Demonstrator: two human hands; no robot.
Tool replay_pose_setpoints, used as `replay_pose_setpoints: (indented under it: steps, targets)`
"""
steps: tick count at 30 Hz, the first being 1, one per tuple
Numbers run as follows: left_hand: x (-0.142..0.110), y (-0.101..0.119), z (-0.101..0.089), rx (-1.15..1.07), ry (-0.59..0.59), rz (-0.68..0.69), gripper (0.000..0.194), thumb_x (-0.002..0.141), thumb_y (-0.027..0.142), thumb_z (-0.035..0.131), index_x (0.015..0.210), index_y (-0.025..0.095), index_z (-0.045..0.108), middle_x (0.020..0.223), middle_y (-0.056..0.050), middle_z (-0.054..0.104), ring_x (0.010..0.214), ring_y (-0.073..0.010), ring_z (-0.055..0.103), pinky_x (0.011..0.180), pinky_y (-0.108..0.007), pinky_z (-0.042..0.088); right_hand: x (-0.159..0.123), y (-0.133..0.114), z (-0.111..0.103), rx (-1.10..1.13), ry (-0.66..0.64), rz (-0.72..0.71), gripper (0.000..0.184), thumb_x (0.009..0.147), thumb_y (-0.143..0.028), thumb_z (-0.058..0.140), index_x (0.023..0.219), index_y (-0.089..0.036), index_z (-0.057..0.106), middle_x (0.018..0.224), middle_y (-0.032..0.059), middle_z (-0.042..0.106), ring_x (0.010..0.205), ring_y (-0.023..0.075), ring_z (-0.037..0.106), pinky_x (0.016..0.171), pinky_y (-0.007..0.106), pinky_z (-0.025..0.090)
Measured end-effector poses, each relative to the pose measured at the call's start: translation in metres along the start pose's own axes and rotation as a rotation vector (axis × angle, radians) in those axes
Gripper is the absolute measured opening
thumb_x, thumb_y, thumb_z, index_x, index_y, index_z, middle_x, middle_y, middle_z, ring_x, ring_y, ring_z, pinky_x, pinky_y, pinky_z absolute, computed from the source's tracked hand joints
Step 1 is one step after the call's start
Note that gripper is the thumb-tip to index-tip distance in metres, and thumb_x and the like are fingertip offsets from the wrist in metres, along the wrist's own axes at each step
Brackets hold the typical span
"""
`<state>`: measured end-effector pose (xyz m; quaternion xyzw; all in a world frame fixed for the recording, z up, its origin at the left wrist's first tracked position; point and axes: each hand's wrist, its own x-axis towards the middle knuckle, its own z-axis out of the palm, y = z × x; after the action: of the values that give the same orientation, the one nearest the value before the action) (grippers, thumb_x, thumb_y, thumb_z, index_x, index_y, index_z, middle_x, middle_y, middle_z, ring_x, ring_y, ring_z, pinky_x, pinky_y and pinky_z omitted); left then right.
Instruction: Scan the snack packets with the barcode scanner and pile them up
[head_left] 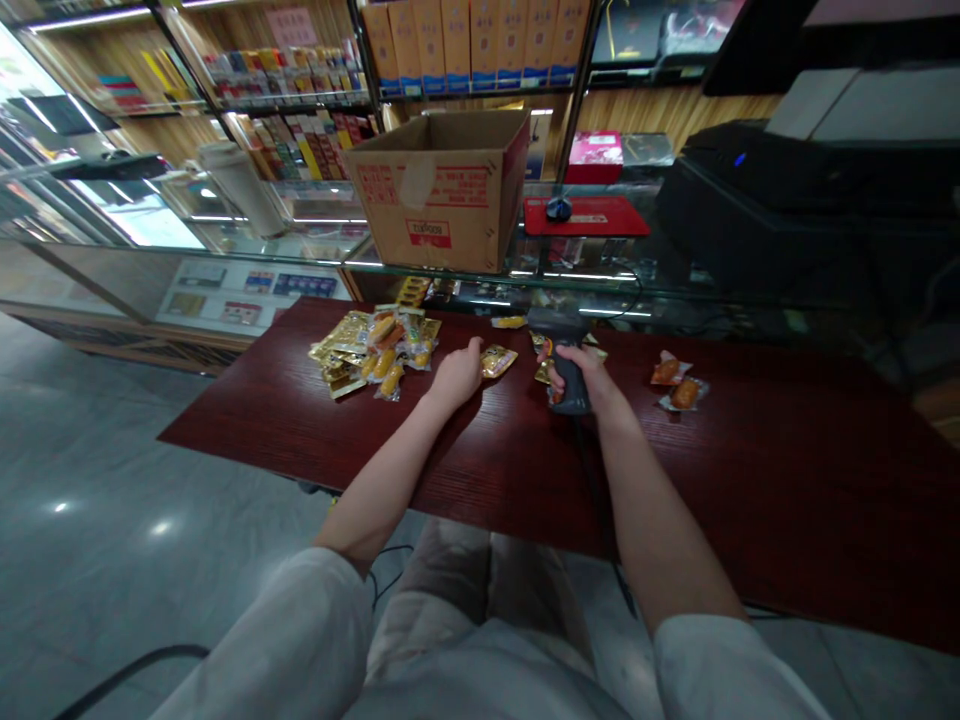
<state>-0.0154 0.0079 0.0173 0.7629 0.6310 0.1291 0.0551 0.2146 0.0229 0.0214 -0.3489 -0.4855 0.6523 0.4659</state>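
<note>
My right hand (586,372) is wrapped round the grip of a dark handheld barcode scanner (571,385), whose cord runs down over the table's front edge. Just left of it, my left hand (459,372) has its fingers closed at the edge of a small gold snack packet (498,361) on the tabletop. Behind the scanner lie a few more gold packets (541,372), partly hidden. To the left is a heap of gold packets (341,345) with clear-wrapped yellow snacks (390,378) beside it.
The dark red wooden table (495,470) meets a glass counter. On that counter stand an open cardboard box (435,215), a red mat (600,215) with a computer mouse (559,208), and black equipment (750,210). Two wrapped brown snacks (684,395) lie at right. Stocked shelves rise behind.
</note>
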Motion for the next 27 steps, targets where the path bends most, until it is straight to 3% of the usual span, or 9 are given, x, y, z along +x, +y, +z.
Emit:
replay_pose_setpoints:
  steps: [2,4,8,11,14,18,22,25,27]
  targets:
    - [0.001,-0.012,-0.003,-0.122,0.013,-0.015,0.039,0.099,0.019,0.041,0.136,0.011,0.047,0.114,-0.015,0.073,0.106,-0.0237,0.069,0.092,-0.034,0.050,-0.002,-0.002,0.003,0.007,-0.032,0.043,0.036,0.069,-0.046,0.074,0.087,-0.020,0.058,0.073,0.0023,0.068,0.040,0.0077,0.041,0.035,0.025,0.035]
    - [-0.002,-0.019,-0.004,-0.167,0.028,0.022,0.044,0.098,0.034,0.051,0.137,0.013,0.049,0.120,-0.015,0.071,0.111,-0.0244,0.068,0.095,-0.035,0.050,-0.004,-0.004,0.007,0.013,-0.057,0.073,0.035,0.068,-0.045,0.074,0.088,-0.020,0.058,0.071,0.0020,0.068,0.039,0.0080,0.042,0.034,0.024,0.036]
    - [-0.010,-0.012,0.001,0.021,0.037,0.132,0.067,0.083,0.057,0.068,0.132,0.013,0.057,0.129,-0.018,0.064,0.118,-0.0332,0.061,0.099,-0.043,0.049,-0.006,-0.004,0.011,0.027,-0.073,0.068,0.037,0.066,-0.043,0.076,0.089,-0.020,0.057,0.078,0.0030,0.071,0.039,0.0073,0.043,0.033,0.023,0.036]
    - [-0.010,-0.003,0.003,0.124,0.000,0.152,0.047,0.088,0.046,0.062,0.121,0.012,0.064,0.118,-0.017,0.069,0.113,-0.0322,0.062,0.098,-0.042,0.049,-0.004,-0.002,0.010,0.035,-0.075,0.054,0.037,0.067,-0.042,0.076,0.089,-0.020,0.056,0.081,0.0033,0.072,0.039,0.0070,0.045,0.033,0.023,0.037]
    - [-0.004,-0.006,0.002,0.071,0.016,0.129,0.034,0.095,0.032,0.049,0.120,0.014,0.063,0.111,-0.016,0.072,0.102,-0.0281,0.067,0.092,-0.039,0.050,-0.003,0.000,0.008,0.040,-0.084,0.057,0.038,0.068,-0.043,0.076,0.092,-0.019,0.057,0.079,0.0021,0.071,0.038,0.0073,0.045,0.033,0.023,0.037]
    - [0.008,-0.029,0.003,-0.220,0.127,-0.022,0.030,0.095,0.021,0.040,0.111,0.013,0.065,0.097,-0.014,0.073,0.086,-0.0241,0.069,0.084,-0.036,0.051,-0.001,0.004,0.009,0.052,-0.095,0.060,0.038,0.069,-0.042,0.075,0.093,-0.019,0.058,0.078,0.0019,0.070,0.037,0.0072,0.044,0.032,0.023,0.037]
    - [0.020,-0.051,0.005,-0.755,0.249,-0.217,0.026,0.086,0.017,0.039,0.090,0.013,0.064,0.080,-0.008,0.069,0.076,-0.0208,0.065,0.075,-0.032,0.052,-0.003,0.006,0.018,0.041,-0.113,0.081,0.036,0.069,-0.041,0.075,0.091,-0.018,0.058,0.081,0.0039,0.072,0.037,0.0069,0.045,0.033,0.022,0.037]
    - [0.024,-0.058,0.006,-1.139,0.269,-0.272,0.028,0.082,0.018,0.038,0.095,0.014,0.062,0.080,-0.006,0.068,0.070,-0.0177,0.064,0.069,-0.030,0.052,-0.007,0.005,0.030,-0.013,-0.156,0.108,0.035,0.070,-0.041,0.076,0.089,-0.019,0.057,0.084,0.0055,0.074,0.038,0.0079,0.049,0.033,0.022,0.039]
    - [0.025,-0.060,0.006,-1.254,0.290,-0.288,0.028,0.079,0.018,0.040,0.097,0.015,0.060,0.082,-0.005,0.068,0.070,-0.0163,0.064,0.069,-0.029,0.053,-0.009,0.005,0.037,-0.040,-0.185,0.129,0.035,0.070,-0.040,0.077,0.089,-0.019,0.056,0.086,0.0063,0.075,0.039,0.0084,0.051,0.034,0.022,0.040]
